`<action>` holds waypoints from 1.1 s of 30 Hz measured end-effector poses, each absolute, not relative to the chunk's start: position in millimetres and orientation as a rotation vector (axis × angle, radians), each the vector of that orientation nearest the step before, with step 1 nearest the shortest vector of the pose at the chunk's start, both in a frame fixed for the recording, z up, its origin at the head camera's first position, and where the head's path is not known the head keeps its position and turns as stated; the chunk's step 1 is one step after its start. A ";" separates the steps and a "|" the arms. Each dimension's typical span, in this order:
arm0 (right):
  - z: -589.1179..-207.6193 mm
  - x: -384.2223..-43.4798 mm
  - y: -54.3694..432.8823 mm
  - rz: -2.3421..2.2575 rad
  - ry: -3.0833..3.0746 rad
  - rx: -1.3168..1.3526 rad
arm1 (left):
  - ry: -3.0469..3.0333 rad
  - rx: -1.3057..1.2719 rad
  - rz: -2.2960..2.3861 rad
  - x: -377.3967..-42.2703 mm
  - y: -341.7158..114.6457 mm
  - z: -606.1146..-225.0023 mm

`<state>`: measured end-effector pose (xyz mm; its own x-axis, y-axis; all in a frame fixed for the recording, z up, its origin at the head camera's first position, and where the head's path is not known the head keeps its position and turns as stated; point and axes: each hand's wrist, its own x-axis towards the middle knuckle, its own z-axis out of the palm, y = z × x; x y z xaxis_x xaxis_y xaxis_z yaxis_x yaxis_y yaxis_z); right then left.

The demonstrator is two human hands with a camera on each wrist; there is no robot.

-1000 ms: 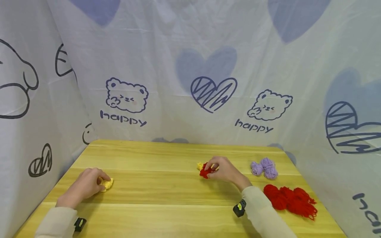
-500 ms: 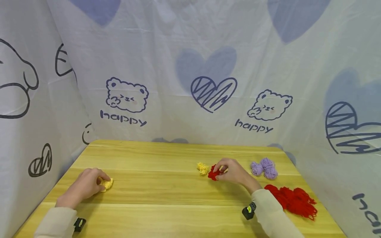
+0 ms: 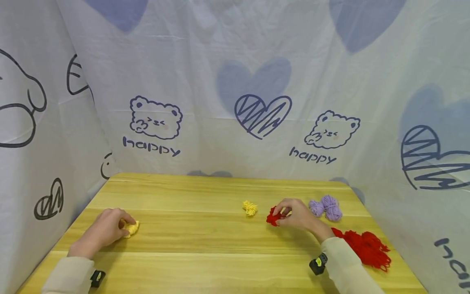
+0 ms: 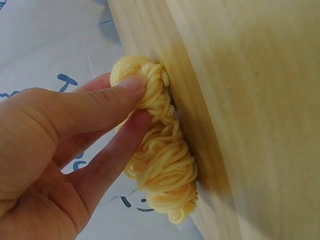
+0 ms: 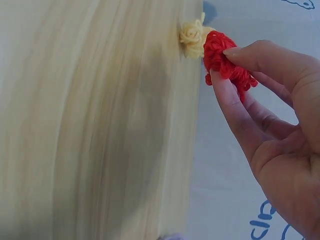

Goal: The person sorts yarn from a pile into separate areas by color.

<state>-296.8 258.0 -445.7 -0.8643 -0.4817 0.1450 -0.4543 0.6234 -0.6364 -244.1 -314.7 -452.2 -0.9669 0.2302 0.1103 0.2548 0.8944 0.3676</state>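
Note:
On the left side of the table, my left hand (image 3: 106, 228) pinches a pale yellow bundle of yarn (image 4: 162, 155) between thumb and fingers; the bundle lies at the tabletop. Right of the middle, my right hand (image 3: 296, 214) holds a small red bundle of yarn (image 5: 220, 55) between thumb and fingertips, and part of it is hidden by the hand. A small bright yellow bundle of yarn (image 3: 250, 208) lies on the table just left of the red one, apart from it.
Two lilac yarn balls (image 3: 331, 209) lie at the back right, near my right wrist. A larger heap of red yarn (image 3: 367, 249) sits at the right edge, partly behind my sleeve. Patterned cloth (image 3: 205, 81) closes off the back and sides of the wooden table (image 3: 191, 237).
My right hand has moved right with the red bundle, away from the small yellow bundle, which is now fully uncovered. My left hand stays in place on its yellow bundle.

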 end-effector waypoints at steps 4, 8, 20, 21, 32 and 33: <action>-445.9 -293.9 264.9 -1.056 2.799 -0.775 | -2.990 -0.387 -0.595 -243.9 -314.5 -452.5; -445.6 -291.9 272.1 -1.043 2.797 -0.757 | -2.991 -0.388 -0.599 -243.6 -314.5 -452.5; -443.3 -287.5 291.5 -1.027 2.786 -0.728 | -3.007 -0.360 -0.592 -243.5 -313.9 -451.9; -444.0 -287.0 293.1 -1.018 2.793 -0.722 | -3.009 -0.358 -0.591 -243.5 -314.2 -451.9; -445.4 -277.9 309.2 -0.976 2.839 -0.649 | -2.998 -0.369 -0.592 -244.0 -314.7 -451.9; -445.4 -277.5 310.7 -0.975 2.842 -0.649 | -2.997 -0.370 -0.593 -244.1 -314.6 -451.9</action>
